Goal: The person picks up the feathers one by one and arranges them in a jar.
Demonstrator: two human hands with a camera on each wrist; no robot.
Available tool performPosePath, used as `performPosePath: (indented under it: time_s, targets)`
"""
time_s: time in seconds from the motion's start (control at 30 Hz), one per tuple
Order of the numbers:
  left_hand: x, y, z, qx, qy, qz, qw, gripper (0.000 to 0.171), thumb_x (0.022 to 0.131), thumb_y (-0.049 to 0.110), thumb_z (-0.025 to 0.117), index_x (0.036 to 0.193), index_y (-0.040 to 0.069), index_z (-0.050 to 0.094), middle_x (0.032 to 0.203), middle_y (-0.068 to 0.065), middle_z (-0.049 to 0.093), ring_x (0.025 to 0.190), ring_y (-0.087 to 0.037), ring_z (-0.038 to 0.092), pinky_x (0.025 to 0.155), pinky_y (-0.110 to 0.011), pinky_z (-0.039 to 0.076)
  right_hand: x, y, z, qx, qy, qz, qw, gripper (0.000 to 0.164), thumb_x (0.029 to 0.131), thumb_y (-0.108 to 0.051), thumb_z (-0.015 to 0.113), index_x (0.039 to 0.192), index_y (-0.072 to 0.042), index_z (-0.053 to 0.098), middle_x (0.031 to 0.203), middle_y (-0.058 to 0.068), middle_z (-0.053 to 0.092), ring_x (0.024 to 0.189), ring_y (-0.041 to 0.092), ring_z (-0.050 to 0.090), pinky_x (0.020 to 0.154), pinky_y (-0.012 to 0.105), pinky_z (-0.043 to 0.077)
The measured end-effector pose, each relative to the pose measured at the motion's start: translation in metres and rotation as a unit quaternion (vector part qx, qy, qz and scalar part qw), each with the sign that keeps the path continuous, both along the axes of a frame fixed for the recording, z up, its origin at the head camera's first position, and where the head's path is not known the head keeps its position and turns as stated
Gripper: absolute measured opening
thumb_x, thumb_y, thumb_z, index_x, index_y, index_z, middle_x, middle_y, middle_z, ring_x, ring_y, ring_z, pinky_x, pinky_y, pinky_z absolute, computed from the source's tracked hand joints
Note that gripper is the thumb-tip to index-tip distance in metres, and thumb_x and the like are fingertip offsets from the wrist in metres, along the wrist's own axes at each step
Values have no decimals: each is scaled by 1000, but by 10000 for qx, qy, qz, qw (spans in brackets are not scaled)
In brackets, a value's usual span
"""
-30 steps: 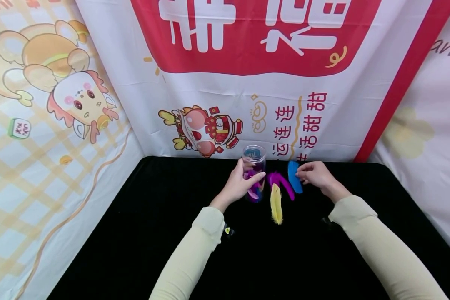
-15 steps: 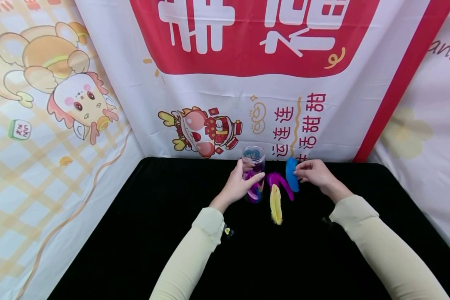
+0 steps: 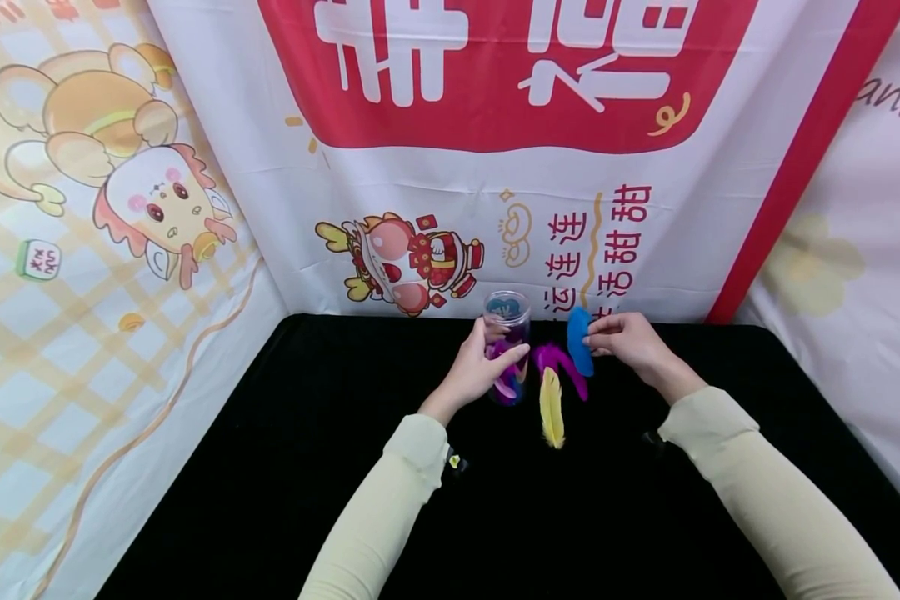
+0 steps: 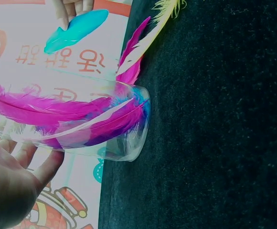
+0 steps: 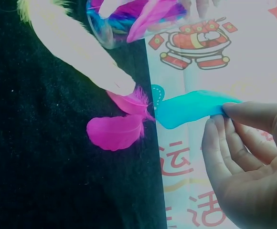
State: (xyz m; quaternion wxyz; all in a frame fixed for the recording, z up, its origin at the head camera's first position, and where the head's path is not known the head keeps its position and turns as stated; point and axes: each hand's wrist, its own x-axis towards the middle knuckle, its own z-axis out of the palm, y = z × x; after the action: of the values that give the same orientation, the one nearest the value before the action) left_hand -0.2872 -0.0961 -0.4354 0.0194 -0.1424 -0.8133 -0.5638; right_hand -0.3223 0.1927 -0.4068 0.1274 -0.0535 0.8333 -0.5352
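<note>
While the thumb and fingertips of the right hand (image 3: pixel 633 342) pinch it by one edge, a smooth, slightly curved blue feather (image 3: pixel 579 342) is held up near the far edge of the table, just right of a clear jar (image 3: pixel 521 332). The left hand (image 3: pixel 471 367) grasps this jar, thumb and fingers curled around its side; it is a transparent, straight-walled cylinder with a rounded base, though whether glass or plastic I cannot tell. Glossy magenta, blue and whitish feathers (image 4: pixel 38 107) are packed inside.

Beside the jar, two curved magenta feathers (image 5: pixel 114 133) lie on the black cloth (image 3: pixel 307 433), their bases fluffy, and the tip of a long yellow feather (image 3: pixel 552 407) with a frayed lower end overlaps one.

Behind hangs a white fabric banner (image 3: pixel 435 187) bearing a cartoon dragon (image 3: pixel 401 262), red characters including 连连 and 甜甜, and larger white characters on red, cut off above. Checked fabric (image 3: pixel 15 333) hangs to the left; on the right, pale cloth (image 3: pixel 855 175) carries the dark letters "anti", cropped by the frame.
</note>
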Motion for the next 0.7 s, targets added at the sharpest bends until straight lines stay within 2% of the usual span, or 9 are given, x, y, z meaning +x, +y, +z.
performPosePath:
  time_s: [0.33,0.7]
  targets:
    - [0,0,-1,18,-47,-57,10000,66,92,50,74,138,15,41,144,-16,56,129,-24,56,108,-47,46,1,-4,7,-289,15,4,9996,36,100,-16,68,126,9,62,122,16,64,93,14,70,82,26,58]
    - [1,0,2,-81,-57,24,9999,66,92,51,74,138,17,42,139,-6,59,129,-22,56,108,-45,46,5,-10,21,-455,235,34,9987,37,100,-19,69,123,10,63,109,11,71,90,14,70,82,27,59]
